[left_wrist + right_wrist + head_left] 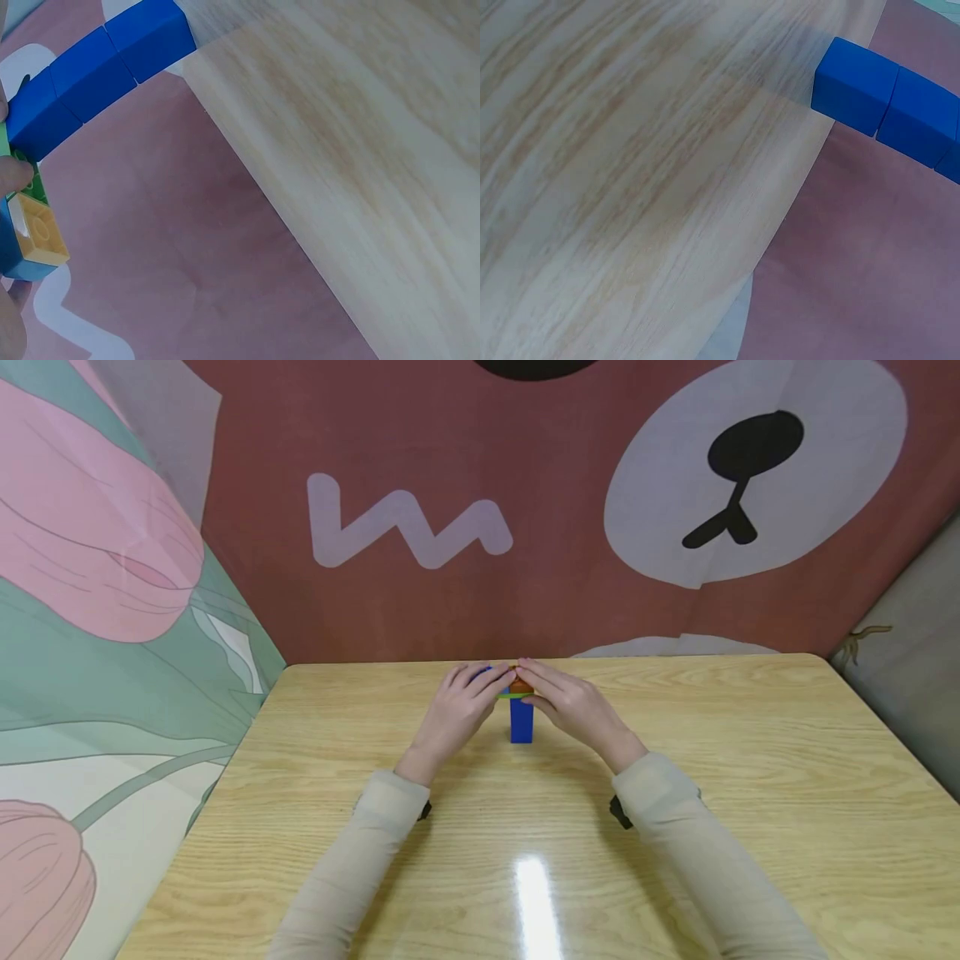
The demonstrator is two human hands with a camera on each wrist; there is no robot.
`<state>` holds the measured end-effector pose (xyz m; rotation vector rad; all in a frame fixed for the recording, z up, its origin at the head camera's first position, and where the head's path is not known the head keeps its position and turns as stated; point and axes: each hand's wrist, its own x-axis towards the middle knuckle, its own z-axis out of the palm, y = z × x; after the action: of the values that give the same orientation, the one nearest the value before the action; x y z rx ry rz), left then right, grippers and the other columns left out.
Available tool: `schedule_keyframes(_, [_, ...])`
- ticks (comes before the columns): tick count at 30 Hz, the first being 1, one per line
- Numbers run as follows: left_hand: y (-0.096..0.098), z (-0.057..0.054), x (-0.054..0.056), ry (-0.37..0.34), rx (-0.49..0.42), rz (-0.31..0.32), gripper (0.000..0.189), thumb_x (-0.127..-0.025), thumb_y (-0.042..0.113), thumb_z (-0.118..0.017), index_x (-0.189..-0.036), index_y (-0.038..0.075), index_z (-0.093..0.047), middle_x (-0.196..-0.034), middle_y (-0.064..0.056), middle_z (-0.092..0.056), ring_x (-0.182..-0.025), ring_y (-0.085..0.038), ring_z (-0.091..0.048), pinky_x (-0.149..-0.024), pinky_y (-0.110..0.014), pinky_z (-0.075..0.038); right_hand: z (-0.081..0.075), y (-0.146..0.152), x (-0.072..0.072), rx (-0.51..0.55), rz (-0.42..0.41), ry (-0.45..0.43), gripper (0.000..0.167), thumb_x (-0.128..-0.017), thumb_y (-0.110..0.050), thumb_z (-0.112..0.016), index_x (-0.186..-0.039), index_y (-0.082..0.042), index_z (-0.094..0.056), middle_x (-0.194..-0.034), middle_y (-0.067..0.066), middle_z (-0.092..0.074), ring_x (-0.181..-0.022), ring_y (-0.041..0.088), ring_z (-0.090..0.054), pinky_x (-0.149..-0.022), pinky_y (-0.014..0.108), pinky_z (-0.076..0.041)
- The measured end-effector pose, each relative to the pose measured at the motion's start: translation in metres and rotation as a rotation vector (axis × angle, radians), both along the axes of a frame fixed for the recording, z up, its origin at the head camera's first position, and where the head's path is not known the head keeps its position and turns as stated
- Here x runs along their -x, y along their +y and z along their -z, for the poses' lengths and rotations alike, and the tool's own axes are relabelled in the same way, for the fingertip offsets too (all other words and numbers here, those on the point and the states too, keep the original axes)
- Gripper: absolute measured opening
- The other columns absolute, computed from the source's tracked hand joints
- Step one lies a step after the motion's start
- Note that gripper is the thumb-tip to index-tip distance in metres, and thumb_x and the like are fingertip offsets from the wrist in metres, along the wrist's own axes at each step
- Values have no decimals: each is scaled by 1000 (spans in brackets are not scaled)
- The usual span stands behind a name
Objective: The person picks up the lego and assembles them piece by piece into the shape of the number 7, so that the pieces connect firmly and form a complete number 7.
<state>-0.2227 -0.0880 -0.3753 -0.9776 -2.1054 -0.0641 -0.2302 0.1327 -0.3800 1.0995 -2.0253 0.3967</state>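
Observation:
A tower of stacked blue toy building blocks [522, 722] stands upright on the table; three of them [94, 75] show in the left wrist view. On top lies a thin green plate [516, 696], with an orange block [522, 687] above it. My left hand [459, 703] holds the upper left side, its thumb [13, 174] under the green plate, beside a yellow block [43, 231] and a lighter blue block [30, 269]. From the right, my right hand [573, 703] grips the top, thumb below and fingers above. Both hands partly hide the upper blocks.
The wooden table [300, 827] ends close behind the tower, against a brown printed cloth [420, 618]. In the right wrist view, the lower blue blocks [855, 86] stand near the table's far edge.

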Motion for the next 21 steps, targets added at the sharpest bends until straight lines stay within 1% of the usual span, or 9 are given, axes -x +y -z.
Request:
schedule_keyframes(9, [1,1,1,2,-5,-9,49,-83,16,-75,-130,16,-59,-128,1,-63,-117,-21,-59,-101,-38,-49,-1,-3,-1,41,-22,-10,48,-72,-6,-80,-116,4,-66,-119,19,-67,-106,30,-67,-81,35,-58])
schedule_keyframes(17, [2,2,3,5,-25,12,47,-84,15,-74,-129,16,-60,-127,0,-64,-116,-22,-60,-101,-39,-49,1,-3,0,54,-16,-41,48,-73,-5,-80,-118,4,-65,-121,19,-66,-107,30,-66,-81,36,-58])
schedule_keyframes(19, [2,3,3,7,-24,11,47,-84,15,-74,-129,16,-60,-127,0,-64,-115,-23,-60,-100,-39,-50,2,-4,0,70,-13,-47,48,-73,-4,-80,-118,4,-65,-121,19,-66,-107,30,-66,-81,36,-58])
schedule_keyframes(21, [1,3,3,11,-21,6,48,-83,15,-74,-128,16,-61,-126,0,-64,-115,-23,-60,-100,-39,-50,4,-6,-1,110,-15,-75,47,-73,-2,-79,-117,4,-65,-121,19,-66,-107,31,-66,-82,37,-58])
